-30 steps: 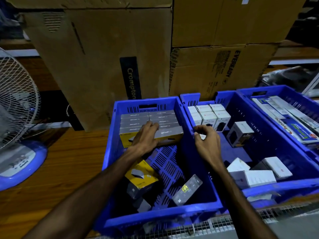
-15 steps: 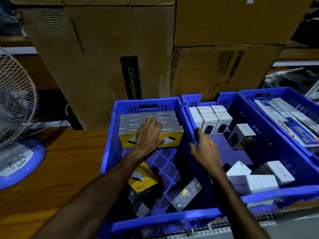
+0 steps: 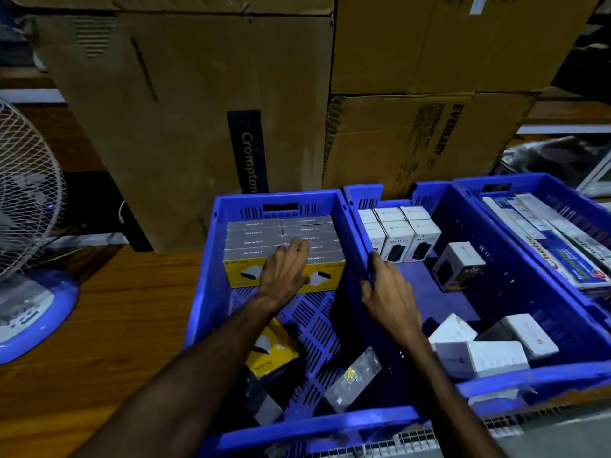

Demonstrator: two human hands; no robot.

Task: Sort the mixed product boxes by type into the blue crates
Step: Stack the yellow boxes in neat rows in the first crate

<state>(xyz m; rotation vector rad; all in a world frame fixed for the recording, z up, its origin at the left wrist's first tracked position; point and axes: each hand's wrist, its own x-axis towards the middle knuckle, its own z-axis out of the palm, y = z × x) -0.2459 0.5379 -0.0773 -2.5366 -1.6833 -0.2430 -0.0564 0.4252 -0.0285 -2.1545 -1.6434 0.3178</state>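
Three blue crates stand side by side. In the left crate [image 3: 205, 292], grey-topped yellow boxes [image 3: 251, 246] are packed in two rows at the far end. My left hand [image 3: 286, 271] lies flat on the front row, fingers spread, gripping nothing. Loose yellow boxes [image 3: 274, 353] and a grey box [image 3: 353, 378] lie near the front. My right hand [image 3: 386, 292] rests on the wall between the left and middle crate [image 3: 496, 385], fingers over the rim. White boxes [image 3: 398, 236] stand in rows at that crate's far end; several others [image 3: 496, 355] lie loose.
The right crate [image 3: 562, 186] holds long printed cartons [image 3: 545, 239]. Large cardboard cartons [image 3: 198, 127] rise directly behind the crates. A white fan on a blue base [image 3: 29, 292] stands at the left on the wooden tabletop [image 3: 115, 325]. A wire mesh edge [image 3: 413, 441] runs along the front.
My left hand slid forward onto the top of the yellow box row and flattened. My right hand moved from the white boxes back to the crate wall between the two crates.
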